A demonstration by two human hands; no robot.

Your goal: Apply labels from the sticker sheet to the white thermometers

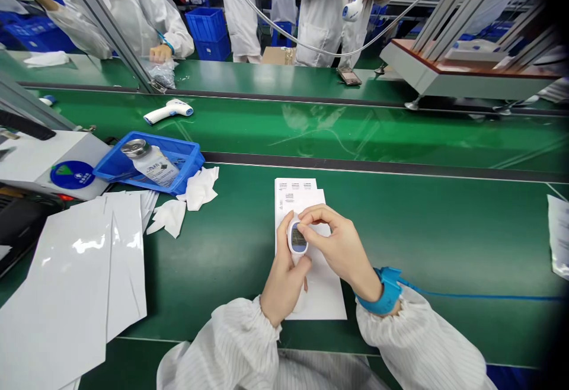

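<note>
My left hand (pixel 284 274) is wrapped round the handle of a white thermometer gun (pixel 297 240), holding it upright with its small screen facing me. My right hand (pixel 340 248) is curled over the gun's head, fingertips pinched at the edge of the screen. A blue wrist strap (pixel 384 291) with a blue cord sits on my right wrist. Both hands hover over a white printed sheet (pixel 311 283) lying on the green table (pixel 444 242).
At left lie glossy white bags (pixel 80 277), white wipes (pixel 200 188) and a blue tray (pixel 186 156) holding a metal-capped bottle (pixel 149 162). Another thermometer gun (pixel 169 110) lies on the green conveyor (pixel 355 126). People in white coats stand across it; a phone (pixel 349 76) lies there.
</note>
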